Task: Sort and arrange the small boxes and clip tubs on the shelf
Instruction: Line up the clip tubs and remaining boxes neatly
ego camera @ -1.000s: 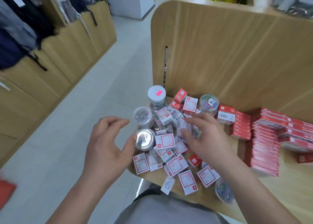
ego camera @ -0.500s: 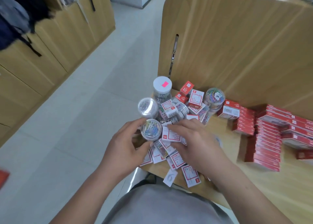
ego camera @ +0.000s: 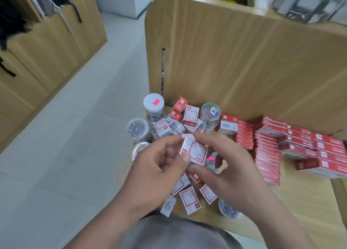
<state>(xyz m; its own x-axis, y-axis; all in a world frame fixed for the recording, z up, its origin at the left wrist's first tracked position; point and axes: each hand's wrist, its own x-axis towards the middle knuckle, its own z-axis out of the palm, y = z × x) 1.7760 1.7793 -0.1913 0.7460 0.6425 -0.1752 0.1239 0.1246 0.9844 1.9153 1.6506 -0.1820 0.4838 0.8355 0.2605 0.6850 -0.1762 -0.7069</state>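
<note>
A pile of small white-and-red boxes [ego camera: 189, 199] and clear clip tubs lies at the left end of the wooden shelf [ego camera: 293, 198]. My left hand [ego camera: 159, 171] pinches one small white-and-red box [ego camera: 195, 152] between thumb and fingers, lifted above the pile. My right hand [ego camera: 227, 166] is beside it, fingers spread around the box's right side and curved over a tub of coloured clips [ego camera: 213, 163]; whether it grips anything is unclear. A tall tub with a white lid [ego camera: 153, 105] and a tub of silver clips [ego camera: 137, 129] stand at the far left.
Stacks of red boxes [ego camera: 266, 147] fill the shelf to the right. A wooden back panel [ego camera: 244, 60] rises behind the pile. Another clip tub [ego camera: 228, 209] sits near the shelf's front edge. Grey floor and wooden cabinets [ego camera: 47, 60] lie to the left.
Both hands came together over the pile and rose; my left hand left the clip tub and now pinches a small box lifted off the heap.
</note>
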